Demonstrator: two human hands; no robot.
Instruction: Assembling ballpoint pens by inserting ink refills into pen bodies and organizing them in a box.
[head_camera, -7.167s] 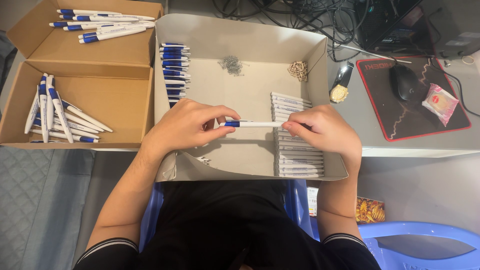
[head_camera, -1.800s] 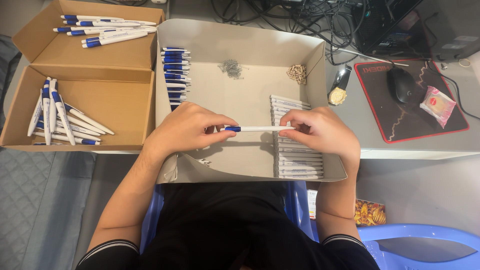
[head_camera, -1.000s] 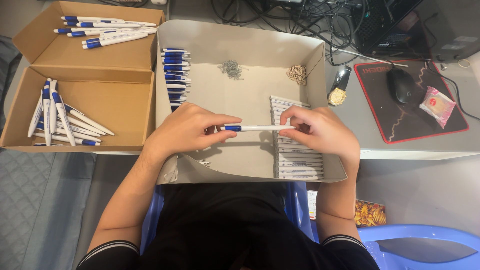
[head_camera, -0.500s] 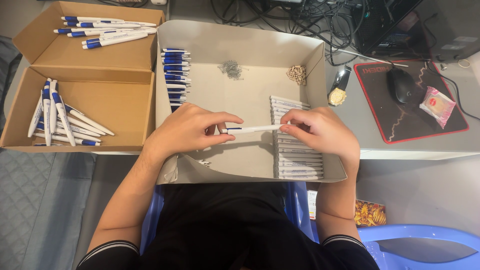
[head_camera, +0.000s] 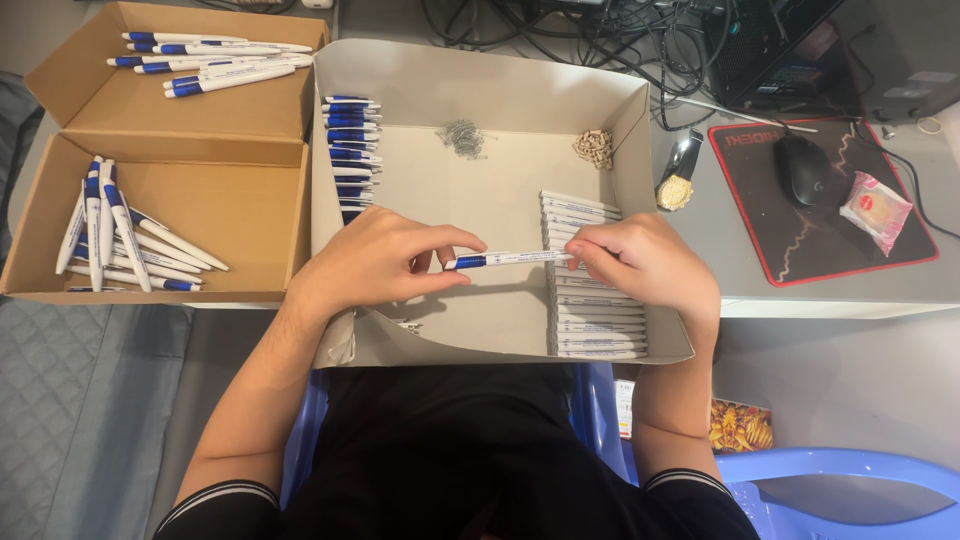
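In the head view, both hands meet over a shallow grey cardboard tray (head_camera: 480, 90) in the middle of the frame. The left hand (head_camera: 375, 260) pinches the blue end of a white and blue pen (head_camera: 510, 258) between thumb and forefinger, the other fingers curled under. The right hand (head_camera: 645, 262) pinches the white end of the same pen with its fingertips, so the pen lies level between the two hands, just above the tray floor.

Inside the tray, a row of blue pen parts (head_camera: 350, 150) runs down the left wall, partly hidden by the left hand. A stack of white pen barrels (head_camera: 595, 325) runs down the right side, passing under the right hand. Near the tray's far wall lie a small heap of metal springs (head_camera: 462, 137) and, to its right, a small heap of tan pieces (head_camera: 593, 147).

At the left of the frame stands an open brown cardboard box (head_camera: 210, 205). Finished pens (head_camera: 120, 240) lie loosely in its near compartment, and more pens (head_camera: 205, 65) lie on its raised flap at the upper left.

To the right of the tray, on the grey worktop (head_camera: 830, 295), a wristwatch (head_camera: 678, 180) lies just beside the tray wall. Further right is a black and red mouse mat (head_camera: 800, 240) carrying a black mouse (head_camera: 800, 168) and a small wrapped snack (head_camera: 875, 208). Cables (head_camera: 600, 30) tangle along the top edge. A blue plastic chair (head_camera: 840, 480) shows at the lower right.
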